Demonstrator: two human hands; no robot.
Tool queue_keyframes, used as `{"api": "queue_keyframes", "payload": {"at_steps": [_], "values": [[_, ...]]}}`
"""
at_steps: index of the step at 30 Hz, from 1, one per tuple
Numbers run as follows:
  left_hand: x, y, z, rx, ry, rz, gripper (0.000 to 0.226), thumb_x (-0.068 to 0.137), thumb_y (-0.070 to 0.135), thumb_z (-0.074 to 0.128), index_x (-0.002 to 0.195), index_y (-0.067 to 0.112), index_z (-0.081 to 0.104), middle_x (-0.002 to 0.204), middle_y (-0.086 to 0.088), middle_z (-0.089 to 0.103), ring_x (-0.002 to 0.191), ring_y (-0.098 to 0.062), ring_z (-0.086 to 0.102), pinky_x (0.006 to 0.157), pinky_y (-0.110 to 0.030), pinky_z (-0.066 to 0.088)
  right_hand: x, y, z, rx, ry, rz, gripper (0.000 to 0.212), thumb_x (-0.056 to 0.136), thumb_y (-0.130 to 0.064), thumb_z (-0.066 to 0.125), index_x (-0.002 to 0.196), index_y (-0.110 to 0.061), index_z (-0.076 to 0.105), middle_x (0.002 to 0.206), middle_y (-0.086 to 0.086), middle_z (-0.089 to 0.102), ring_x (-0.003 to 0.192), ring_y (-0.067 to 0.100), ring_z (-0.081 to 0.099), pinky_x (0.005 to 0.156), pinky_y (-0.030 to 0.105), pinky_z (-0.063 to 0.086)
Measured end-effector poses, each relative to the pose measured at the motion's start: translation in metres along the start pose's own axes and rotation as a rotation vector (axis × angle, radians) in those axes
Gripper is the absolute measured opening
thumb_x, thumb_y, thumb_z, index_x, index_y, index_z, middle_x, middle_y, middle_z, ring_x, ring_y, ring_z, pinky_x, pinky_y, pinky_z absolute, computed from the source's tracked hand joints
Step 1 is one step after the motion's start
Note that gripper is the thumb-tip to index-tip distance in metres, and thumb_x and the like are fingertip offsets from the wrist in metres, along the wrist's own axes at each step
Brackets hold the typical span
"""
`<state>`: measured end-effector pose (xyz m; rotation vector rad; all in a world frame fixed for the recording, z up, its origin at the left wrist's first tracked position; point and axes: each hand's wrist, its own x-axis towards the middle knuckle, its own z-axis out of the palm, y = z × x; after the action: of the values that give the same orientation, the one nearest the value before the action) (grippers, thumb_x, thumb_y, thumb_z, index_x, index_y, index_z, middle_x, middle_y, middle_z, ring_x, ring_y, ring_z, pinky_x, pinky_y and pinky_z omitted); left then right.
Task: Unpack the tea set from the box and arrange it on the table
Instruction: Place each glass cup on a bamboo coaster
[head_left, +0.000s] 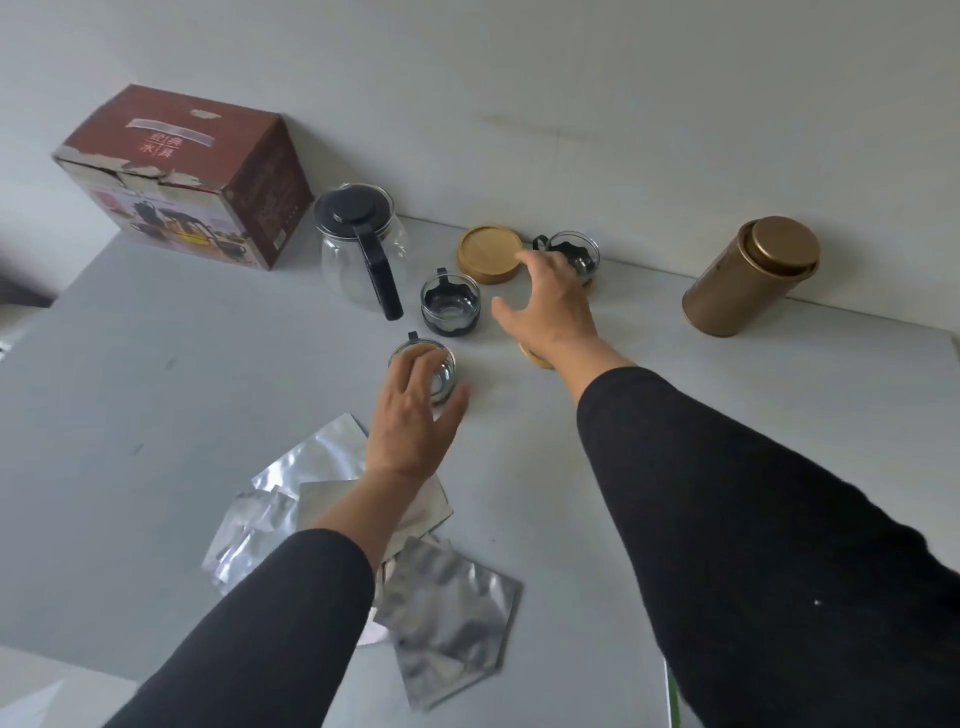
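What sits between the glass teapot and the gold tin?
In the head view, between teapot and tin: a wooden coaster, two glass cups, and the right hand.

Only thing with any writing on it is the dark red box (182, 176) at the back left. Its top has a few Chinese characters in reddish-gold beside a pale strip, but they're upside down and too blurry to read. Small print on its side panel is illegible too.

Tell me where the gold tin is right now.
In the head view, the gold tin stands at the far right of the table, against the wall, well right of the far glass cup and the wooden coaster.
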<state>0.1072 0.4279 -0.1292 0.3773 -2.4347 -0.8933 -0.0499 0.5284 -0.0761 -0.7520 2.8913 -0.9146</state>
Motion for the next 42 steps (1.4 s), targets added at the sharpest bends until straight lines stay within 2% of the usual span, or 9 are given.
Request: {"api": "queue_keyframes", "payload": {"at_steps": [4, 6, 9, 11, 13, 17, 22, 33, 42], "values": [[0.012, -0.035, -0.027, 0.072, 0.091, -0.107, 0.042, 0.092, 0.035, 0.042, 0.12, 0.005, 0.051, 0.122, -0.013, 0.05, 0.112, -0.025, 0.049, 0.096, -0.033, 0.038, 0.013, -0.026, 0.023, -0.001, -0.082, 0.035, 0.067, 0.078, -0.034, 0.067, 0.135, -0.013, 0.039, 0.134, 0.01, 0.041, 0.123, 0.026, 0.041, 0.098, 0.031, 0.035], [0.02, -0.058, -0.032, 0.139, 0.047, -0.245, 0.044, 0.095, 0.033, 0.039, 0.131, 0.008, 0.043, 0.134, -0.01, 0.043, 0.123, -0.026, 0.043, 0.101, -0.039, 0.033, 0.02, -0.035, 0.036, -0.016, -0.131, 0.084, 0.073, 0.076, -0.036, 0.069, 0.137, -0.014, 0.036, 0.135, 0.011, 0.039, 0.124, 0.028, 0.04, 0.098, 0.033, 0.036], [0.035, -0.096, -0.031, 0.303, -0.189, -0.45, 0.057, 0.097, 0.036, 0.034, 0.146, 0.011, 0.018, 0.155, -0.007, 0.016, 0.143, -0.024, 0.011, 0.113, -0.045, 0.014, 0.03, -0.044, 0.054, -0.05, -0.193, 0.166, 0.083, 0.073, -0.041, 0.071, 0.14, -0.015, 0.031, 0.138, 0.011, 0.036, 0.127, 0.028, 0.038, 0.099, 0.035, 0.037], [0.045, -0.113, -0.028, 0.368, -0.363, -0.513, 0.065, 0.097, 0.042, 0.031, 0.149, 0.013, 0.005, 0.158, -0.004, -0.002, 0.144, -0.023, -0.009, 0.115, -0.048, 0.004, 0.036, -0.046, 0.063, -0.073, -0.205, 0.219, 0.088, 0.071, -0.044, 0.072, 0.141, -0.016, 0.028, 0.139, 0.011, 0.035, 0.128, 0.029, 0.037, 0.099, 0.038, 0.037], [0.054, -0.119, -0.023, 0.384, -0.48, -0.521, 0.071, 0.096, 0.047, 0.031, 0.149, 0.015, -0.001, 0.157, -0.005, -0.011, 0.143, -0.025, -0.016, 0.115, -0.051, 0.001, 0.039, -0.046, 0.069, -0.096, -0.204, 0.258, 0.09, 0.069, -0.046, 0.073, 0.141, -0.017, 0.028, 0.139, 0.011, 0.036, 0.128, 0.03, 0.036, 0.099, 0.039, 0.038], [0.061, -0.116, -0.012, 0.433, -0.61, -0.523, 0.076, 0.094, 0.053, 0.028, 0.148, 0.016, -0.01, 0.155, -0.008, -0.02, 0.141, -0.027, -0.022, 0.111, -0.055, -0.007, 0.041, -0.044, 0.079, -0.108, -0.19, 0.298, 0.088, 0.068, -0.044, 0.074, 0.139, -0.016, 0.03, 0.136, 0.011, 0.038, 0.126, 0.029, 0.037, 0.097, 0.039, 0.039], [0.06, -0.116, -0.005, 0.471, -0.639, -0.515, 0.078, 0.094, 0.057, 0.021, 0.146, 0.015, -0.019, 0.152, -0.009, -0.028, 0.139, -0.028, -0.028, 0.108, -0.056, -0.013, 0.043, -0.047, 0.085, -0.099, -0.163, 0.333, 0.085, 0.069, -0.038, 0.075, 0.139, -0.012, 0.033, 0.136, 0.012, 0.041, 0.125, 0.029, 0.039, 0.097, 0.036, 0.038], [0.061, -0.111, -0.009, 0.461, -0.669, -0.516, 0.079, 0.094, 0.057, 0.022, 0.145, 0.014, -0.02, 0.152, -0.011, -0.027, 0.139, -0.03, -0.026, 0.108, -0.058, -0.011, -0.012, -0.045, 0.026, -0.104, -0.002, 0.386, 0.084, 0.064, -0.036, 0.074, 0.137, -0.012, 0.038, 0.136, 0.009, 0.044, 0.126, 0.026, 0.041, 0.1, 0.034, 0.039], [0.061, -0.11, -0.013, 0.465, -0.687, -0.511, 0.081, 0.094, 0.058, 0.025, 0.146, 0.014, -0.019, 0.153, -0.012, -0.025, 0.14, -0.03, -0.024, 0.11, -0.058, -0.007, -0.087, -0.024, 0.013, -0.141, -0.086, 0.429, 0.084, 0.06, -0.033, 0.077, 0.134, -0.015, 0.042, 0.131, 0.007, 0.046, 0.12, 0.024, 0.045, 0.096, 0.029, 0.038]]}}
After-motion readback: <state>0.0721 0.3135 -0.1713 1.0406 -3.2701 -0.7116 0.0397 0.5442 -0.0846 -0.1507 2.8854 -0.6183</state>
